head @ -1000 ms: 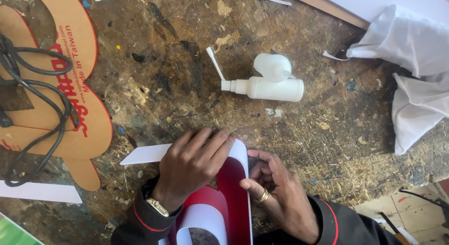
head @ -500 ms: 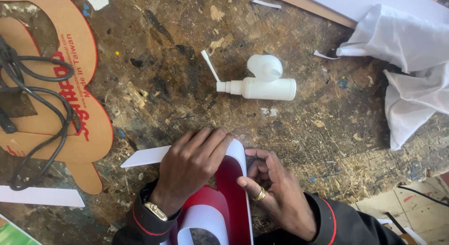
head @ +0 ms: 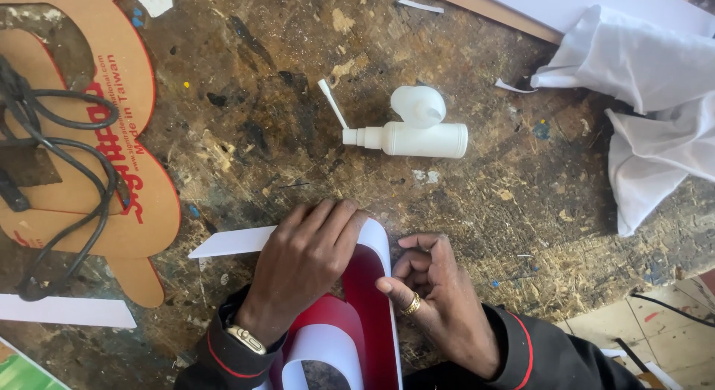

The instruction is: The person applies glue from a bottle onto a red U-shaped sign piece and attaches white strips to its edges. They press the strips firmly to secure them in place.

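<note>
My left hand (head: 305, 267) lies flat, fingers together, pressing on the top of a curved red shape with a white rim (head: 369, 308) at the near edge of the worn wooden bench (head: 261, 144). A white strip (head: 231, 242) runs out to the left from under that hand. My right hand (head: 432, 300), with a gold ring, pinches the white rim along the shape's right side with thumb and bent fingers. A white plastic bottle with a thin nozzle (head: 406, 137) lies on its side beyond both hands, untouched.
A brown cardboard cutout with red edging (head: 112, 137) lies at left under a coiled black cable (head: 67, 174). White crumpled cloth (head: 655, 107) sits at right. A white board (head: 566, 6) lies at the far edge. Another white strip (head: 63, 312) lies at near left.
Both hands stay on the red shape; the right fingers have curled a little closer to the rim. The view has shifted slightly.
</note>
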